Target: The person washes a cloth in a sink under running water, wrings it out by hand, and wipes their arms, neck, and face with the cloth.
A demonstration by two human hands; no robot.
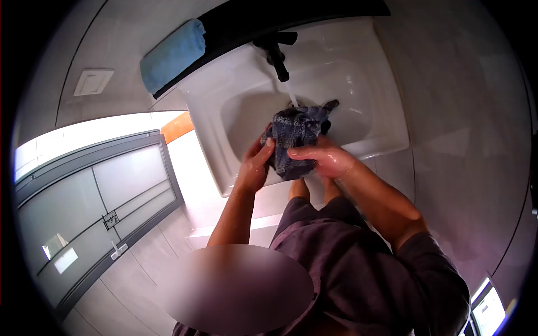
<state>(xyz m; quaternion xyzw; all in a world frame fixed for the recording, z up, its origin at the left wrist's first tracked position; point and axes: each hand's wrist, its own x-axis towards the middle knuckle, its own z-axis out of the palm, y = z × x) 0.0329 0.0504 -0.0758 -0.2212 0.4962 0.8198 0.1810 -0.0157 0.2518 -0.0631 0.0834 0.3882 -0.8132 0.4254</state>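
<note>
A wet, dark blue-grey patterned cloth is bunched up over the front part of the white sink. My left hand grips its left side, thumb on top. From the right, my right hand holds it too, with the thumb lying across the fabric. Most fingers of both hands are hidden under or behind the cloth. Water runs from the black faucet just beyond the cloth, and a twisted end of fabric sticks out toward the back right.
A rolled light-blue towel lies on the black shelf behind the sink. To the left are a grey-framed glass door and a wall switch. A tiled wall stands at the right.
</note>
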